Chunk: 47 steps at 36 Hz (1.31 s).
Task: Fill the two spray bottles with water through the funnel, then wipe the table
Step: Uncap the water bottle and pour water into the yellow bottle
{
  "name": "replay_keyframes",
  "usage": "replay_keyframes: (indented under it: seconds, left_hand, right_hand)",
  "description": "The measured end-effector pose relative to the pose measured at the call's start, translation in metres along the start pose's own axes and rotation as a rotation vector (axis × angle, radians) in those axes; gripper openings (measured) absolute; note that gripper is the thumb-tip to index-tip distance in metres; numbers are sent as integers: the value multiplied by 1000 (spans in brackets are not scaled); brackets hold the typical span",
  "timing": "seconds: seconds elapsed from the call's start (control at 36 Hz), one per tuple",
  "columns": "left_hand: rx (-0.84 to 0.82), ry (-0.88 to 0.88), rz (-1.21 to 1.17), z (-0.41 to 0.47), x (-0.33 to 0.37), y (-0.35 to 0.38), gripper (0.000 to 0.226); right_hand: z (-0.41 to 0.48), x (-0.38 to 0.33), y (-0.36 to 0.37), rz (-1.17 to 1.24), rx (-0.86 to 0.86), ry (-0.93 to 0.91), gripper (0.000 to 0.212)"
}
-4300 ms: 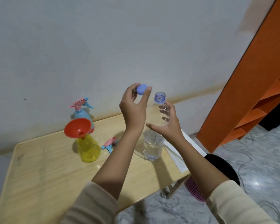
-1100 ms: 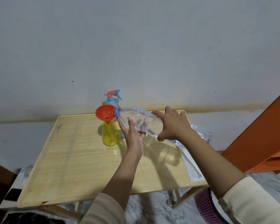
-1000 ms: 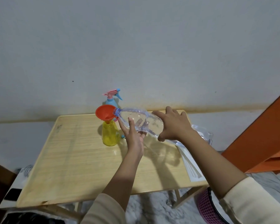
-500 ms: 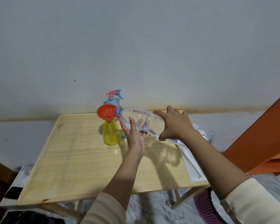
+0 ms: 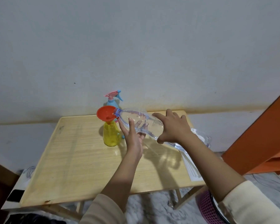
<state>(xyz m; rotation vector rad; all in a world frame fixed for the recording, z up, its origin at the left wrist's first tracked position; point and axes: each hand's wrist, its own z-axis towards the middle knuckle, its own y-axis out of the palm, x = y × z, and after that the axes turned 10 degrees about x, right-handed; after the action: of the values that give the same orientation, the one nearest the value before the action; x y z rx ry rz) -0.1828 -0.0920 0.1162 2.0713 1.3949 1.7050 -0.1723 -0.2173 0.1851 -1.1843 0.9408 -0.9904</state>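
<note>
my right hand [image 5: 173, 126] grips clear bottle [image 5: 139, 122] tipped, mouth in red funnel [image 5: 106, 114] on yellow sprayer [image 5: 111, 135], tabletop [image 5: 81, 160] 12 o'clock. left hand [image 5: 133, 136] spread, cradling underneath.

The person is wearing a long-sleeved top in a pale cream colour, and both sleeves are sitting pushed up, leaving the forearms bare. The left sleeve [image 5: 102, 209] is showing as a soft, plain fabric with no print, while the right sleeve [image 5: 249, 202] is ending in a rounded, slightly bunched cuff edge. The left hand [image 5: 133, 138] and the right hand [image 5: 173, 126] are both going bare, with no gloves, rings, watch or bracelet showing on them.
</note>
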Motion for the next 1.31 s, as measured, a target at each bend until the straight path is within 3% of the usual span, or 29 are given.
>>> replay_keyframes:
  seconds: [0.31,0.58,0.75,1.11,1.31]
  left_hand:
    - [-44,176,230,3,9,-3,60]
    - [-287,477,528,-6,11,42,68]
    - [-387,603,653,-16,-3,68,72]
    - [-447,552,760,-14,-35,85,82]
    - [-430,516,800,-15,-43,91,81]
  right_hand:
    - [-13,4,25,209,83,76,95]
    - [-28,29,56,661,274,241,99]
    - [-23,48,70,775,294,297,105]
    - [1,79,104,725,269,377,96]
    - [6,93,113,741,226,325,104]
